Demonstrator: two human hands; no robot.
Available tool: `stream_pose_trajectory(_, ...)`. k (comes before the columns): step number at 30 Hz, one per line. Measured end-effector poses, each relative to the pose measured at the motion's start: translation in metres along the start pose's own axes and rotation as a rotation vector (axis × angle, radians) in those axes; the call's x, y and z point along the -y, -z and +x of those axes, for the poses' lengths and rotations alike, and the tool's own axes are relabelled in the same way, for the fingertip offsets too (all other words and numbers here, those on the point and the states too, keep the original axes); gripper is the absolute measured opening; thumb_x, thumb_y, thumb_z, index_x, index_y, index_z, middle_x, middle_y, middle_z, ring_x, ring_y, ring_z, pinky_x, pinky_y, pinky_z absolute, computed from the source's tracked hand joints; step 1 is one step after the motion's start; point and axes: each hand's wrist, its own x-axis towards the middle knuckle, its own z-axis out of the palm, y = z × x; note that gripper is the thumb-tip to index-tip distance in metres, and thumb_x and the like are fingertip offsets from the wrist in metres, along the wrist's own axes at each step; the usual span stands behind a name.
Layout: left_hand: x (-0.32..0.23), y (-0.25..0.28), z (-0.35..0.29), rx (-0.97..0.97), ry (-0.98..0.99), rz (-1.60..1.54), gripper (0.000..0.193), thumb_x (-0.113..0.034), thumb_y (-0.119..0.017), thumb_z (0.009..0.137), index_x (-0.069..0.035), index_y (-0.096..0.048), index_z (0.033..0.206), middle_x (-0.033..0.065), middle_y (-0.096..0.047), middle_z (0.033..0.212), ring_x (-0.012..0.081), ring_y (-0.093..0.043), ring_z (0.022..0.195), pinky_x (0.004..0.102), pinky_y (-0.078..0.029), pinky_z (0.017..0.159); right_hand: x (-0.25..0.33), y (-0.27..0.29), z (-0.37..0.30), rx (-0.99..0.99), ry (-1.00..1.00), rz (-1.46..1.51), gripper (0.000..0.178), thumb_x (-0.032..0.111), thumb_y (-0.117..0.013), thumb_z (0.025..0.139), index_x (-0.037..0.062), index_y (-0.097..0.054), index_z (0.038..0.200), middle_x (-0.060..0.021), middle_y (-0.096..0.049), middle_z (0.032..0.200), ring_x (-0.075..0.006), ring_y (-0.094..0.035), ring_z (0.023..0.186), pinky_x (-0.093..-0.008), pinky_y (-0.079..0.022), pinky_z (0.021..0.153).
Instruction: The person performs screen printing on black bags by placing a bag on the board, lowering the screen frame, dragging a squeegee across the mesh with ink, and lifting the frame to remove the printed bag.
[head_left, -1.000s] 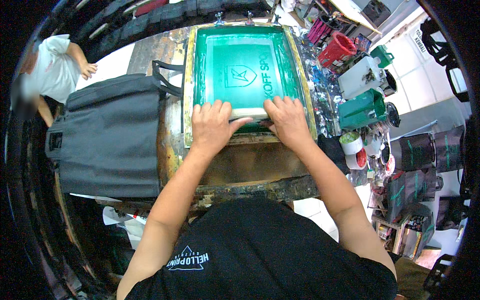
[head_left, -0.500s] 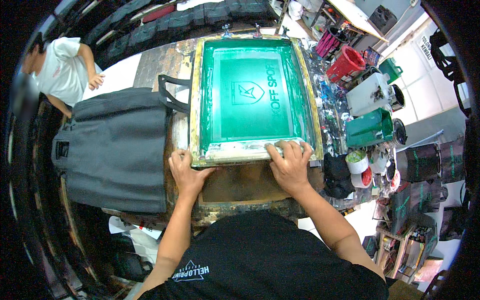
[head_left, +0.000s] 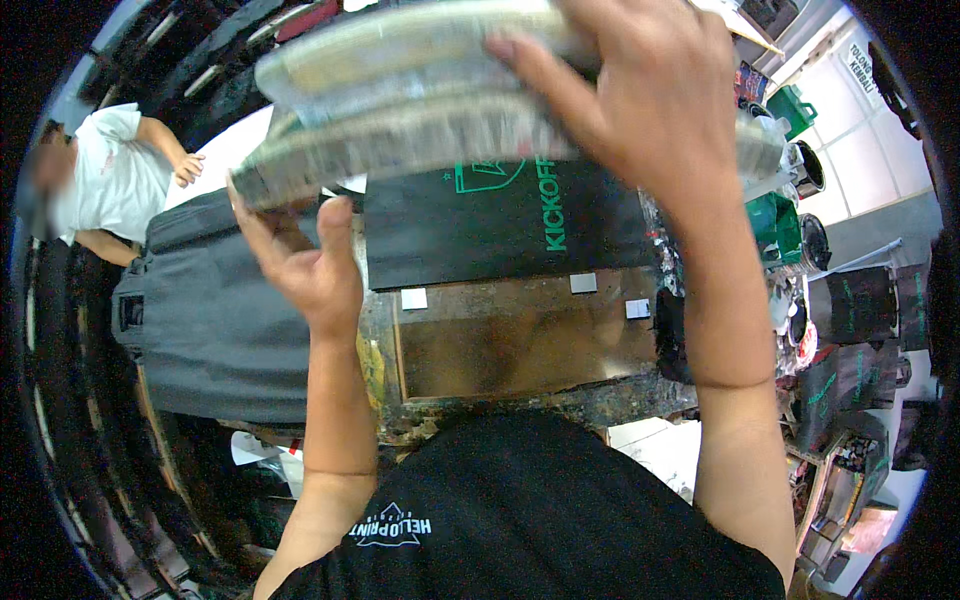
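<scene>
The big frame (head_left: 420,143) is up with the black cloth (head_left: 450,250) below it, its near edge running left to right, the right hand (head_left: 660,105) across its right part, fingers too blurry to tell if they grip, and the left hand (head_left: 315,275) at its left corner, fingers open.

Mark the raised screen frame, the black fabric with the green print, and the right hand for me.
Screen frame (head_left: 420,146), head view: its near side.
Black fabric (head_left: 500,232), head view: on its unprinted part.
Right hand (head_left: 660,105), head view: back of the hand.
</scene>
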Motion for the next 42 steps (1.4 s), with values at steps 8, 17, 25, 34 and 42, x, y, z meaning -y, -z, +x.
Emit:
stream_pose_trajectory(8, 0.059, 0.022, -0.077, 0.672, 0.412, 1.118, 0.105, -0.037, -0.079, 0.098, -0.005, -0.014, 0.173, 0.039, -0.052, 0.139, 0.0528, -0.059, 0.12, 0.0534, -0.051, 0.104, -0.022, -0.002, 0.069, 0.102, -0.071, 0.147, 0.06, 0.063, -0.05, 0.109, 0.0117, -0.062, 0.081, -0.0014, -0.057, 0.072, -0.0173, -0.051, 0.07, -0.0397, -0.045, 0.079)
stream_pose_trajectory(17, 0.099, 0.024, -0.069, 0.521, 0.191, 0.741, 0.067, -0.008, -0.074, 0.096, -0.003, -0.049, 0.158, 0.0238, -0.065, 0.121, 0.0379, -0.065, 0.107, 0.0456, -0.052, 0.1, -0.023, 0.017, 0.072, 0.131, -0.09, 0.119, 0.069, 0.065, -0.047, 0.106, 0.0021, -0.073, 0.096, -0.0161, -0.075, 0.094, -0.0282, -0.071, 0.093, -0.0457, -0.055, 0.086)
stream_pose_trajectory(25, 0.051, 0.054, 0.082, 0.465, 0.19, 0.39, 0.04, -0.009, -0.075, 0.1, -0.007, -0.071, 0.14, 0.0038, -0.07, 0.105, 0.0076, -0.06, 0.085, 0.0244, -0.051, 0.072, -0.031, 0.018, 0.085, 0.308, -0.088, 0.182, 0.068, 0.064, -0.04, 0.111, 0.0032, -0.07, 0.105, -0.0085, -0.069, 0.089, -0.0201, -0.066, 0.086, -0.0436, -0.055, 0.083)
stream_pose_trajectory(34, 0.065, 0.327, 0.209, 0.232, 0.495, 0.627, 0.04, -0.013, -0.072, 0.101, -0.009, -0.072, 0.14, 0.0019, -0.076, 0.111, 0.0039, -0.058, 0.081, 0.0202, -0.045, 0.067, -0.032, 0.013, 0.084, 0.347, -0.08, 0.12, 0.063, 0.062, -0.038, 0.112, 0.0054, -0.065, 0.104, -0.004, -0.06, 0.084, -0.0186, -0.059, 0.08, -0.0431, -0.054, 0.085)
stream_pose_trajectory(42, 0.105, 0.503, 0.206, -0.202, 0.483, 1.561, 0.059, -0.034, -0.077, 0.098, -0.009, -0.064, 0.149, 0.0234, -0.065, 0.143, 0.0381, -0.064, 0.13, 0.049, -0.051, 0.109, -0.028, 0.013, 0.09, 0.396, -0.129, 0.084, 0.063, 0.062, -0.038, 0.112, 0.0068, -0.066, 0.102, -0.0054, -0.064, 0.084, -0.0198, -0.061, 0.081, -0.0487, -0.052, 0.096)
